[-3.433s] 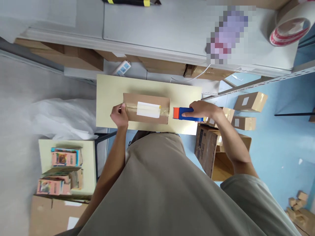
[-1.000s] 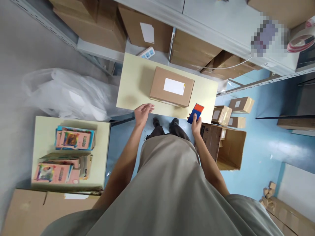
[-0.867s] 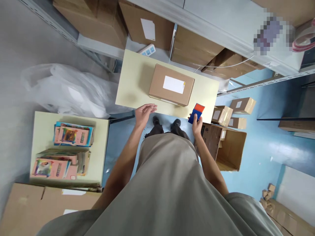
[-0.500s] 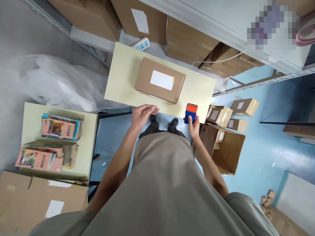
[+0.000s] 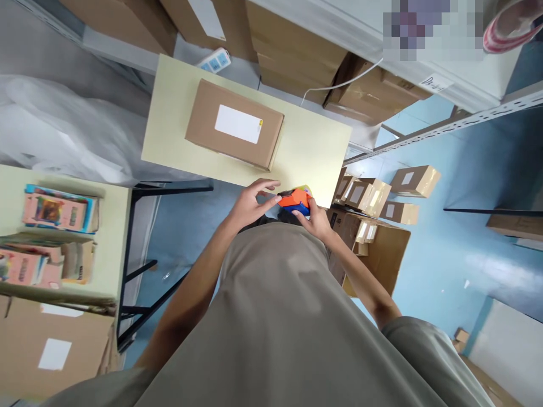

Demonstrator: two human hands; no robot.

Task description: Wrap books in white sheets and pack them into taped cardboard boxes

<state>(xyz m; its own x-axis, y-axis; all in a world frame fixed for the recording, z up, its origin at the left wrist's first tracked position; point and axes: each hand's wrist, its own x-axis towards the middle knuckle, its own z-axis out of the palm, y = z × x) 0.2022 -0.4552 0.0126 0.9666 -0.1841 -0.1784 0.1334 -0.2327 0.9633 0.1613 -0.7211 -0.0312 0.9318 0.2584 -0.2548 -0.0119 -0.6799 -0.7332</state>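
Note:
My right hand [image 5: 316, 220] is closed round an orange and blue tape dispenser [image 5: 296, 199], just off the front edge of the pale yellow tabletop [image 5: 316, 144]. A bit of a yellow roll shows behind the orange part. My left hand [image 5: 252, 203] has its fingers apart, with the thumb tip at the dispenser's dark left end; I cannot tell whether they touch. Beyond both hands, a closed cardboard box [image 5: 201, 116] lies on the tabletop, and a white label [image 5: 238, 124] with a small yellow mark is on its top.
A shelf rack [image 5: 458, 133] with large cartons [image 5: 297, 51] stands behind the table. At the left, another table [image 5: 112, 226] bears stacks of pink booklets [image 5: 59, 212]. An open carton [image 5: 388, 249] and smaller boxes stand at the right. A power strip [image 5: 216, 60] lies behind the tabletop.
My right hand has brought the tape dispenser leftward and turned it, close to my left hand. The left fingers have spread. The whole view has shifted, so the table sits further left.

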